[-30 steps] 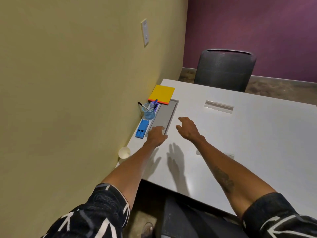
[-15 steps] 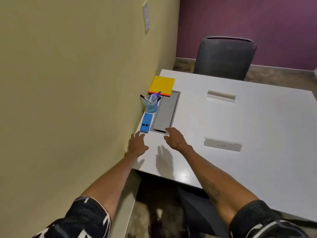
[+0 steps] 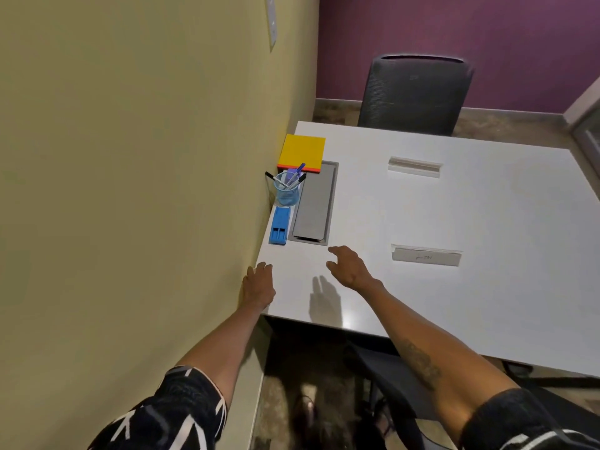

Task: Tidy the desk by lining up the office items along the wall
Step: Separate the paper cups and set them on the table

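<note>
The yellow wall (image 3: 130,164) runs along the left edge of the white surface (image 3: 470,216), and a dark chair (image 3: 415,95) stands past the far edge. Over the last second the view has tipped down and both arms have drawn back from the grey hatch (image 3: 313,203) toward the near edge.

The right hand (image 3: 349,264) hovers over bare surface just near of the hatch, its fingers (image 3: 334,251) loosely curled and spread, holding nothing. The left hand (image 3: 258,285) has slid to the near-left corner, tight against the wall. A small paper cup stood at that corner a second ago and no longer shows. It is probably under this hand, but only the back of the hand is visible, so I cannot tell whether its fingers close on anything.

Three items already sit in a row against the wall: the yellow notepad (image 3: 302,152) farthest, then the blue pen cup (image 3: 287,193), then the blue stapler (image 3: 279,226) nearest. Two clear name holders, one toward the far side (image 3: 414,167) and one nearer (image 3: 426,254), lie well apart from the wall.

My reading is that the row is part built. The corner item seems next in hand, and the two holders are left to bring over.
</note>
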A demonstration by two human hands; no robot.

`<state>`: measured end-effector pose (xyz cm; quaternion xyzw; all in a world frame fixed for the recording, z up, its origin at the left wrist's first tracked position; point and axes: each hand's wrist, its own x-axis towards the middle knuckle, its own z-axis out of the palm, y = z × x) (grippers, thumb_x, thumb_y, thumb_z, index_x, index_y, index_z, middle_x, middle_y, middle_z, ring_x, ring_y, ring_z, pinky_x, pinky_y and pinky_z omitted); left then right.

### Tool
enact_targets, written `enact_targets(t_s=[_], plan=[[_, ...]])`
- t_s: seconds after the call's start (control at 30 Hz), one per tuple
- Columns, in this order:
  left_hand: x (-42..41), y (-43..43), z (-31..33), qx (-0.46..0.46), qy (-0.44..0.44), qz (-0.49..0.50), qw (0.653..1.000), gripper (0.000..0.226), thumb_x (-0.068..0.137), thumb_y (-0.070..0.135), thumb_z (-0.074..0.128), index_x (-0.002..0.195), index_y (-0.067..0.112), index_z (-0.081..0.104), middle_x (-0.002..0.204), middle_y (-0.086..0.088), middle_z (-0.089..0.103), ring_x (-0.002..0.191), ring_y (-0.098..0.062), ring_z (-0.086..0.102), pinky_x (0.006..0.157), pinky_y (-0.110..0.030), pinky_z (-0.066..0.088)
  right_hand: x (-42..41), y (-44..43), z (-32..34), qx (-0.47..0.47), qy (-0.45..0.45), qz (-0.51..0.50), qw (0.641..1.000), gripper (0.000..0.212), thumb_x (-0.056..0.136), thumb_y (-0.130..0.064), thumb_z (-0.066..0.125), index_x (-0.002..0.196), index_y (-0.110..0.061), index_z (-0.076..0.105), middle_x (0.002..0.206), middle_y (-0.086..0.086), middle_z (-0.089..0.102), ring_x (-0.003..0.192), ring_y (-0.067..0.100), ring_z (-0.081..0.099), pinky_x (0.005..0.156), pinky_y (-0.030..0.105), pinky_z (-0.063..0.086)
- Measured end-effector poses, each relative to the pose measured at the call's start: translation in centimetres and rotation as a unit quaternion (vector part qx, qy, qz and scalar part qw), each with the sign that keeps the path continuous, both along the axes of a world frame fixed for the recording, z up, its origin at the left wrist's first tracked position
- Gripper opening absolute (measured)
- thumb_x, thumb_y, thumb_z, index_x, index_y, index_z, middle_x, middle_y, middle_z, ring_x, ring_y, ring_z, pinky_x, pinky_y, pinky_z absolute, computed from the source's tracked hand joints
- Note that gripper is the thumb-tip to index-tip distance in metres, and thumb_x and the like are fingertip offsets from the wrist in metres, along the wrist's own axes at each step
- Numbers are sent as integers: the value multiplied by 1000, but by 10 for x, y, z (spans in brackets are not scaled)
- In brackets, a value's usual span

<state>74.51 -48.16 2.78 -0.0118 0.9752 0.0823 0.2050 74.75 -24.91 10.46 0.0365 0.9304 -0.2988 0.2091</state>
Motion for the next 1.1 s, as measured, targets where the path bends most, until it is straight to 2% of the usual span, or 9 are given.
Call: enact_targets(t_s=[0.13, 0.27, 0.5, 0.63, 0.73, 0.83, 0.93, 1.0, 1.1], plan=[[0, -5, -3, -7, 18, -5, 1000, 54, 92, 3, 52, 143, 17, 38, 149, -3, 36, 130, -29, 39, 101, -36, 41, 2, -2, -3, 0, -6, -13, 1000, 50, 98, -23, 47, 146, -10, 38, 151, 10, 38, 139, 27, 36, 112, 36, 30], [-6, -3, 0, -7, -7, 11, 1000, 55, 90, 13, 57, 141, 17, 39, 142, -7, 41, 124, -30, 43, 99, -37, 41, 3, -4, -4, 0, -16, -20, 1000, 50, 98, -22, 46, 147, -11, 38, 152, 10, 37, 139, 27, 36, 112, 36, 30], [-21, 29, 22, 204, -55, 57, 976, 71, 78, 19, 76, 142, 16, 43, 141, -10, 39, 126, -31, 47, 102, -36, 40, 12, -1, 1, -22, -21, -34, 999, 51, 98, -24, 48, 147, -13, 38, 152, 8, 37, 139, 26, 37, 114, 36, 30], [-25, 66, 47, 291, -47, 2, 956, 75, 73, 23, 81, 139, 21, 46, 139, -4, 40, 125, -26, 48, 104, -33, 38, 16, 12, 12, -47, 0, -59, 997, 47, 99, -28, 48, 144, -14, 44, 148, 10, 44, 133, 27, 45, 111, 37, 34], [-25, 99, 67, 328, -32, -39, 943, 77, 74, 23, 80, 141, 21, 43, 138, -3, 43, 123, -22, 48, 98, -27, 39, 20, 31, 23, -58, 29, -109, 992, 44, 99, -31, 46, 138, -12, 50, 139, 9, 55, 129, 27, 49, 106, 36, 37], [-19, 133, 85, 361, -16, -83, 929, 73, 77, 26, 77, 142, 24, 44, 136, -1, 47, 124, -21, 48, 101, -29, 39, 26, 57, 35, -66, 46, -154, 985, 40, 96, -33, 49, 129, -12, 58, 121, 11, 67, 116, 28, 58, 93, 33, 41], [-6, 170, 98, 373, 5, -121, 920, 74, 74, 37, 78, 140, 32, 45, 132, 5, 52, 122, -18, 47, 107, -36, 39, 37, 91, 43, -65, 68, -193, 977, 17, 90, -28, 55, 99, -19, 66, 96, 9, 72, 96, 29, 66, 83, 32, 46], [7, 197, 104, 388, 12, -133, 912, 76, 71, 41, 79, 139, 37, 44, 126, 11, 52, 120, -16, 45, 105, -35, 39, 47, 117, 48, -59, 82, -220, 970, 3, 86, -22, 59, 86, -22, 62, 89, 8, 71, 87, 29, 69, 85, 36, 52], [30, 238, 112, 414, 24, -147, 898, 79, 68, 43, 81, 137, 38, 45, 122, 15, 54, 117, -13, 45, 103, -33, 40, 70, 160, 62, -60, 93, -250, 962, 7, 80, -17, 63, 76, -21, 60, 84, 7, 72, 82, 27, 69, 78, 33, 54]])
